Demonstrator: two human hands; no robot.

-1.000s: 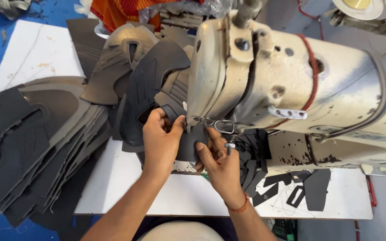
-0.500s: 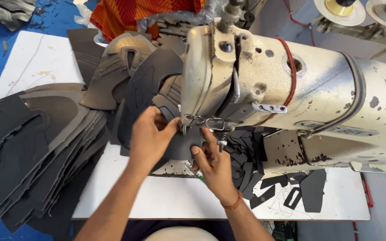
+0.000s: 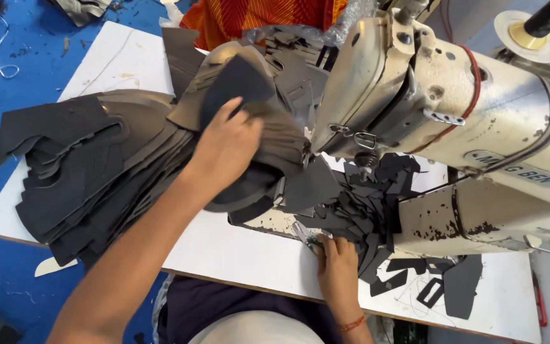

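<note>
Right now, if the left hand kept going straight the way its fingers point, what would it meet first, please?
The left hand already rests on the heap of dark cut pieces; its fingers point up and away, so it would likely push further into that heap. Depth beyond is unclear.

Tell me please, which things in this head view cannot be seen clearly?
- Head view: the needle area is hidden behind the sewing machine head.
- The left hand fingertips are buried among the dark cut pieces.
- What the right hand pinches is too small; it resembles small scissors.
- The thread cone is cut off by the top edge.
</note>
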